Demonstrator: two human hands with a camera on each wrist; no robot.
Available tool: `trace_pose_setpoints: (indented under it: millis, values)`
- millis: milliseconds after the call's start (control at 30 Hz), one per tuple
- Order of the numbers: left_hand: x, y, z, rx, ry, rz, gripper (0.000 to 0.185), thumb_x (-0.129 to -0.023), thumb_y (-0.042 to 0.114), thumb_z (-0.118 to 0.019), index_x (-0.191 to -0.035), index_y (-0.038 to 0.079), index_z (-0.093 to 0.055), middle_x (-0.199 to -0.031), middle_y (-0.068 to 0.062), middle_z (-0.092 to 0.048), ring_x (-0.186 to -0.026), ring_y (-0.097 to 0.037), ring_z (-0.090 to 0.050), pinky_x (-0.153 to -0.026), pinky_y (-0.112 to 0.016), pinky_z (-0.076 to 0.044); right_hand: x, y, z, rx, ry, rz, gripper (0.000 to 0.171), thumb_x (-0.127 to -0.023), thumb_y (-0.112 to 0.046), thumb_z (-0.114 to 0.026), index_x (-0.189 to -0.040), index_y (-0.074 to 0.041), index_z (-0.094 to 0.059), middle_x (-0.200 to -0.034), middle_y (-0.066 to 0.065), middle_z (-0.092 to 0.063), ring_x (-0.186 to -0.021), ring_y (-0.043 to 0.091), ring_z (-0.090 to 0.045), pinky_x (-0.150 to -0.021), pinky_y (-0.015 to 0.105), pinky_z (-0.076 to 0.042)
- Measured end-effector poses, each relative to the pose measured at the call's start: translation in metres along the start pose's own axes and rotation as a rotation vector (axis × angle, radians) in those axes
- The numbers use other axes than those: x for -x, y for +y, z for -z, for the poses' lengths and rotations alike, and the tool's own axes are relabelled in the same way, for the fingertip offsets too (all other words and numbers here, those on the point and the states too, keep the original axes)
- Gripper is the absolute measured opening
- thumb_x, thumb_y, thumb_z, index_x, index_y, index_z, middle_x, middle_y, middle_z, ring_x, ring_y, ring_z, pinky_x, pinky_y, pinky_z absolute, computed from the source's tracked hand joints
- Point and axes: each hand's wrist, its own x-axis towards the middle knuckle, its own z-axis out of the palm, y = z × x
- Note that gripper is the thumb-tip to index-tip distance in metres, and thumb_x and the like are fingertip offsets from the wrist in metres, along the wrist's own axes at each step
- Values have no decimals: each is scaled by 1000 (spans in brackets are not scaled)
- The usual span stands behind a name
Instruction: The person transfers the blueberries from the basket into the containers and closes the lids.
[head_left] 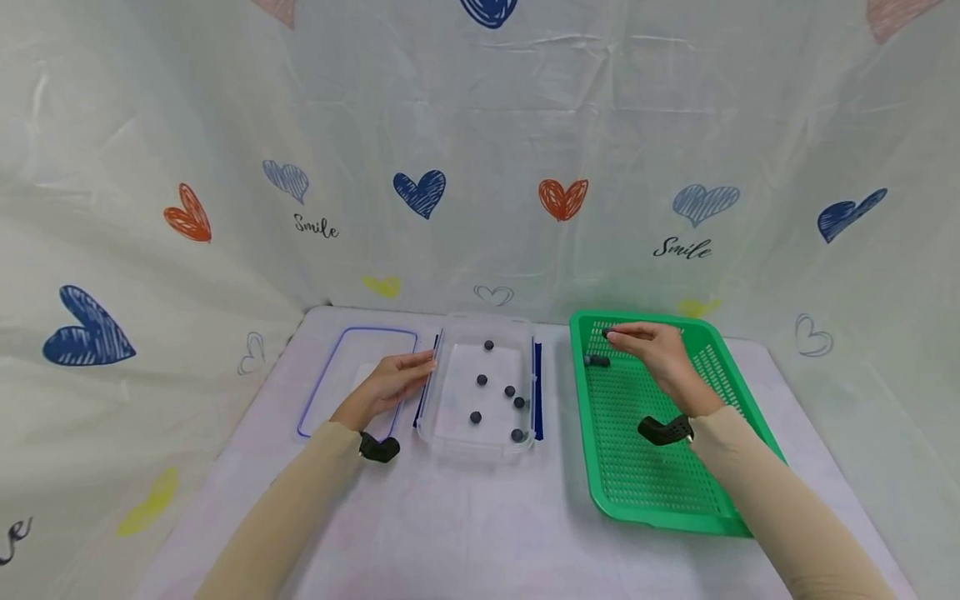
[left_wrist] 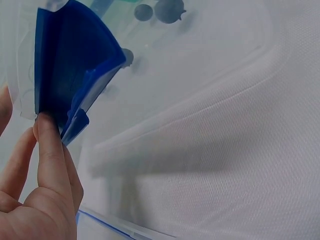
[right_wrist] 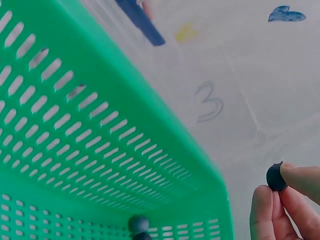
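A dark blueberry is pinched between thumb and fingertips of my right hand, above the far left part of the green basket. Beneath it, a few more blueberries lie against the basket's left side. Several blueberries are spread over the floor of a clear plastic box. My left hand rests its nearly straight fingers against that box's left side. In the left wrist view those fingers touch the blue side clasp, which hangs unfastened.
Left of the box lies a clear lid with a blue seal, partly behind my left hand. Another blue clasp sticks out on the box's right side. A white cloth covers the table, and a heart-printed curtain hangs behind it.
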Motion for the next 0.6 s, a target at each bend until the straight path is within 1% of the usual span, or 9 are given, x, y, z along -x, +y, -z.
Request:
trace_pose_setpoints:
  millis: [67,200,367,500,567,600]
  values:
    - [-1,0,0,1,-1,-6,52,-98,12,-66,-146,1,-48,-151,-16,-45,-105,-2,-61,-94,-21,-52,1,-3,-2,-35,-20,4,53,-96,-22,-70,-134,11,-54,-106,-8,-68,-103,11,-67,-95,24,-52]
    - [-1,0,-1,13,0,-9,53,-98,10,-66,-145,-1,-47,-151,-16,-44,-105,-2,-61,-93,-21,-52,4,-10,-8,-87,-55,-3,52,-96,-18,-69,-135,13,-52,-107,-6,-68,-104,13,-67,-96,24,-52]
    - [0,0,-2,25,5,3,52,-98,9,-66,-145,-1,-48,-150,-17,-45,-103,-1,-62,-93,-21,-53,7,-16,-16,-109,-91,-9,51,-96,-17,-70,-134,13,-53,-111,-2,-67,-104,14,-67,-96,25,-52]
    - [1,1,-2,32,-3,0,51,-98,8,-65,-146,-1,-47,-151,-16,-44,-102,-1,-62,-93,-21,-52,6,-20,-27,-106,-102,-3,49,-94,-18,-72,-130,12,-57,-112,0,-68,-104,17,-67,-94,24,-53]
    - [2,1,-1,32,-10,-4,51,-98,8,-64,-146,-1,-46,-151,-16,-44,-102,-1,-62,-93,-21,-52,5,-22,-33,-103,-106,0,47,-94,-16,-73,-129,11,-59,-111,0,-68,-102,17,-67,-94,27,-54]
    - [2,1,-1,32,-12,-6,52,-98,8,-64,-146,-1,-46,-151,-17,-43,-102,0,-62,-94,-21,-52,4,-23,-35,-102,-112,0,46,-94,-16,-73,-128,11,-60,-111,0,-68,-102,18,-67,-95,30,-54]
